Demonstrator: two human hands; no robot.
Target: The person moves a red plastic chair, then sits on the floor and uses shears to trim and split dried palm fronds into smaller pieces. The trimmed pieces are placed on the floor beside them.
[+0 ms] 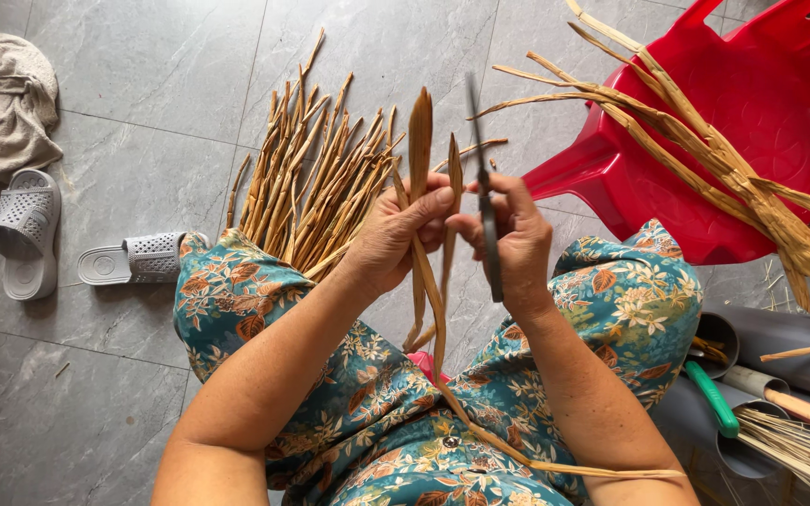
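From the head camera, we are looking down at our own lap: our left hand is pinching a dried brown leaf strip upright, fingers closed around it, while our right hand is gripping a thin dark blade just beside the strip, fingers wrapped tight on its handle. We judge that we are splitting or trimming the strip lengthwise; the next stroke is calling for a steady pull along the fibre, keeping the edge off the left thumb. A pile of dried strips is lying on the tiled floor beyond our knees, and a red plastic chair carrying more stalks is crowding the right. Open room is lying to the left, towards the grey slippers.
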